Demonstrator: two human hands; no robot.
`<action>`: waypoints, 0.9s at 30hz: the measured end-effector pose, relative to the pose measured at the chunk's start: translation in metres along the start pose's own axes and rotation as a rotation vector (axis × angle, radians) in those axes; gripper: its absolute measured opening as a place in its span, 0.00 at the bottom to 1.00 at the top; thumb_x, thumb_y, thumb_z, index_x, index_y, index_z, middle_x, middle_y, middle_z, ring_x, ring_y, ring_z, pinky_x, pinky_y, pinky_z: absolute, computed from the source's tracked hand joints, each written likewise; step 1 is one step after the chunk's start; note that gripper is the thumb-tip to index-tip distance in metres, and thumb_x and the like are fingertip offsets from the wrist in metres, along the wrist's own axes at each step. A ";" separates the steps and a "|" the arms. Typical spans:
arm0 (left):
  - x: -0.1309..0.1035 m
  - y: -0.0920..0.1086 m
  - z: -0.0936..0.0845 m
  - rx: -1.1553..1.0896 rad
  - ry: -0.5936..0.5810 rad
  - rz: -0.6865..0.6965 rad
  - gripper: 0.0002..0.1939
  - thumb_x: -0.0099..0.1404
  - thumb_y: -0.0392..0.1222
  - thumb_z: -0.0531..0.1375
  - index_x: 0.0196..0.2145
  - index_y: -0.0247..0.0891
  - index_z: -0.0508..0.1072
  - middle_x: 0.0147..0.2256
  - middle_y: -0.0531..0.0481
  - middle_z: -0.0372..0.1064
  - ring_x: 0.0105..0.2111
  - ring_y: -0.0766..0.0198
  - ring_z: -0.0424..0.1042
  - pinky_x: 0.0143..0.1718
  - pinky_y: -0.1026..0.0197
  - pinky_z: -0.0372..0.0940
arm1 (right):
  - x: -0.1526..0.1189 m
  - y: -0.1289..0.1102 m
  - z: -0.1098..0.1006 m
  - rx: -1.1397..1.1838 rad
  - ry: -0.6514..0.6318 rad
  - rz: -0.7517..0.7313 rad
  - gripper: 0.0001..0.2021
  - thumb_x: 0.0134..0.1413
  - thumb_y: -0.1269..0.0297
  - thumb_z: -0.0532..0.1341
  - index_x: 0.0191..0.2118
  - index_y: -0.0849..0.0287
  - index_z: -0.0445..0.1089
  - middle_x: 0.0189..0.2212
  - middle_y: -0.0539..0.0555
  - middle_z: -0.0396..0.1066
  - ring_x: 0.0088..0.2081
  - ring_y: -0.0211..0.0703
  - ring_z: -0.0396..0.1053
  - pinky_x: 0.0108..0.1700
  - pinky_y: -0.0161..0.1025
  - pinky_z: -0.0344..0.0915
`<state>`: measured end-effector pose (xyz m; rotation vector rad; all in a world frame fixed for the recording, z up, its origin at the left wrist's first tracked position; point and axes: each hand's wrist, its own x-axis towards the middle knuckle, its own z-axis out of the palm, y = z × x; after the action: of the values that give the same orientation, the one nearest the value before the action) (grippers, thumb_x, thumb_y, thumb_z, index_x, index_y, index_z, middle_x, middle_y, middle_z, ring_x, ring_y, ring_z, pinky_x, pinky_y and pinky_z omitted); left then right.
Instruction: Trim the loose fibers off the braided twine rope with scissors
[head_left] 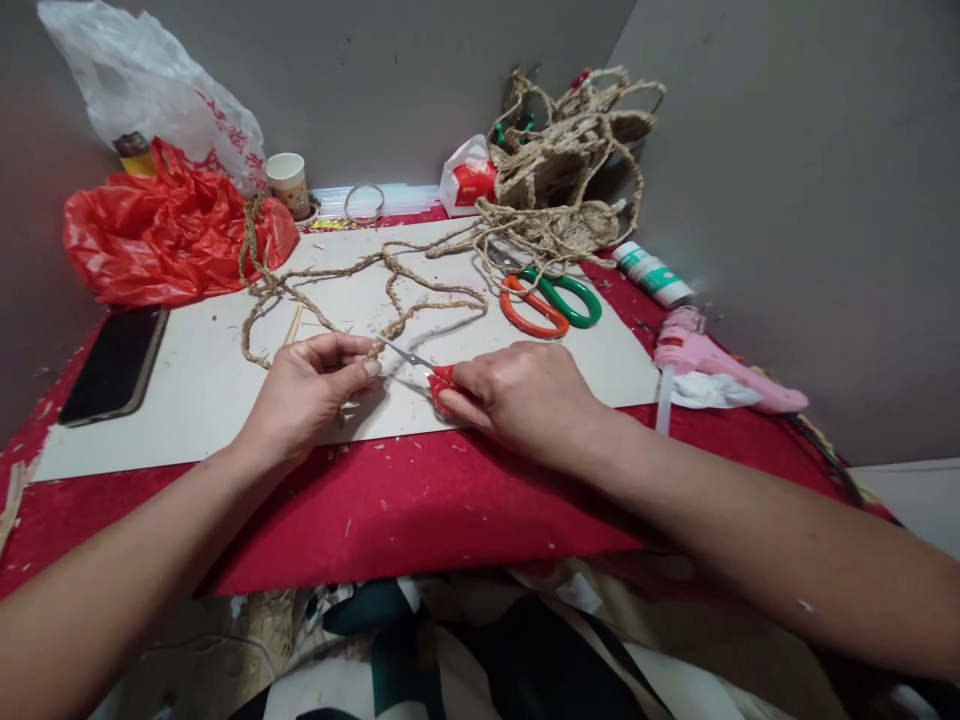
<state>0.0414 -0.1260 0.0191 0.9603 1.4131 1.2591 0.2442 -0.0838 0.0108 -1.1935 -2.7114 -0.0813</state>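
Between thumb and fingers, my left hand (311, 385) pinches a braided straw cord (394, 328) near the front of the white board. My right hand (525, 395) is closed around the red handles of small scissors (411, 357). Their pointed blades reach left to the cord, right beside my left fingertips; whether the blades touch it I cannot tell. The cord loops back over the board toward a heap of braided straw (555, 165) at the back right. Larger scissors (544, 300) with one orange and one green handle lie just beyond my right hand.
A white board (187, 400) covers part of the red cloth (322, 530). At left are a phone (116, 362), a crumpled red bag (169, 240) and a paper cup (288, 183). A pink glue gun (720, 365) and a white-green bottle (651, 273) lie at right, by the grey wall.
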 end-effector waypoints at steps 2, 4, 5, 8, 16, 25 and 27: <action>0.001 -0.001 -0.001 0.015 0.002 0.012 0.13 0.46 0.37 0.71 0.31 0.34 0.77 0.23 0.53 0.71 0.21 0.72 0.66 0.26 0.67 0.62 | 0.002 0.003 0.001 0.183 0.028 0.044 0.18 0.57 0.57 0.56 0.21 0.61 0.70 0.17 0.52 0.66 0.21 0.36 0.58 0.26 0.37 0.40; 0.002 -0.002 -0.002 0.024 -0.004 0.022 0.14 0.46 0.38 0.71 0.32 0.35 0.77 0.25 0.53 0.72 0.22 0.72 0.66 0.26 0.68 0.62 | 0.005 0.006 0.002 0.487 0.048 0.096 0.19 0.56 0.57 0.56 0.19 0.61 0.66 0.15 0.49 0.61 0.20 0.33 0.54 0.25 0.35 0.44; 0.002 -0.002 -0.003 0.029 -0.011 0.028 0.14 0.46 0.39 0.71 0.33 0.35 0.77 0.26 0.53 0.72 0.23 0.72 0.67 0.26 0.68 0.62 | 0.007 0.007 0.002 0.665 0.048 0.132 0.19 0.56 0.55 0.57 0.18 0.61 0.64 0.14 0.48 0.60 0.19 0.32 0.53 0.25 0.34 0.46; 0.001 -0.005 -0.004 0.055 -0.043 0.065 0.16 0.47 0.39 0.70 0.35 0.35 0.75 0.27 0.53 0.72 0.25 0.71 0.68 0.27 0.68 0.62 | 0.014 0.005 0.002 1.188 -0.028 0.277 0.21 0.51 0.48 0.61 0.20 0.61 0.64 0.15 0.48 0.63 0.19 0.32 0.58 0.23 0.32 0.54; -0.003 -0.013 -0.006 0.284 -0.130 0.305 0.12 0.56 0.44 0.64 0.36 0.38 0.67 0.28 0.53 0.71 0.25 0.69 0.68 0.26 0.67 0.60 | 0.047 -0.018 0.003 2.038 0.012 0.564 0.12 0.56 0.59 0.63 0.29 0.63 0.71 0.29 0.54 0.75 0.27 0.36 0.73 0.22 0.28 0.68; 0.017 -0.002 -0.029 0.870 0.003 0.629 0.07 0.61 0.42 0.55 0.32 0.39 0.71 0.29 0.49 0.71 0.30 0.62 0.69 0.36 0.62 0.61 | 0.084 -0.005 -0.030 2.263 0.369 0.609 0.15 0.64 0.65 0.54 0.26 0.63 0.64 0.17 0.48 0.68 0.20 0.33 0.70 0.21 0.28 0.68; 0.020 0.010 -0.038 0.929 0.071 0.670 0.07 0.60 0.41 0.55 0.32 0.40 0.72 0.28 0.49 0.72 0.29 0.61 0.68 0.35 0.61 0.60 | 0.089 0.003 -0.039 2.296 0.476 0.602 0.14 0.64 0.64 0.54 0.26 0.61 0.62 0.16 0.46 0.66 0.19 0.31 0.68 0.23 0.28 0.69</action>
<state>-0.0007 -0.1137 0.0252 2.1683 1.8455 1.0561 0.1929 -0.0216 0.0659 -0.6351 -0.5557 1.7571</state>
